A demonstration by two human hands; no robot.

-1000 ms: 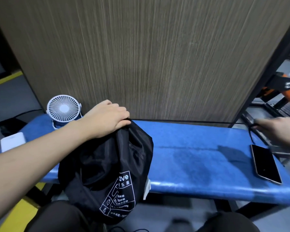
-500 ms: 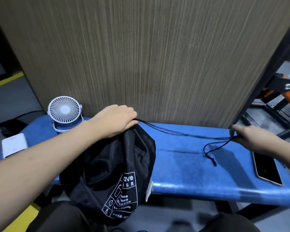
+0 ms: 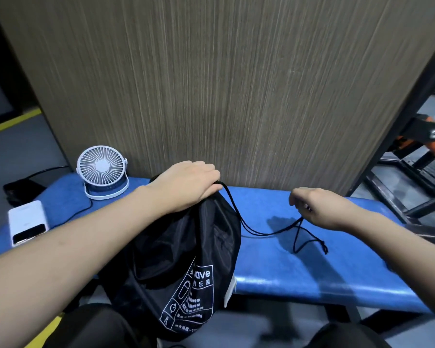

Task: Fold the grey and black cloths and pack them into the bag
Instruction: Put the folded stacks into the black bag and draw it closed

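The black bag (image 3: 181, 267), printed in white, was gripped at its gathered neck by the left hand (image 3: 189, 187). Its slack drawstring (image 3: 259, 232) was pinched by the right hand (image 3: 317, 209) over the blue worktop (image 3: 299, 277).

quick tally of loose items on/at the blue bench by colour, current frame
Black: 2, the drawstring bag and its cord
White: 2, the desk fan and the power bank
Total: 4
Grey and black cloths: none visible; whether they are inside the bag cannot be told.
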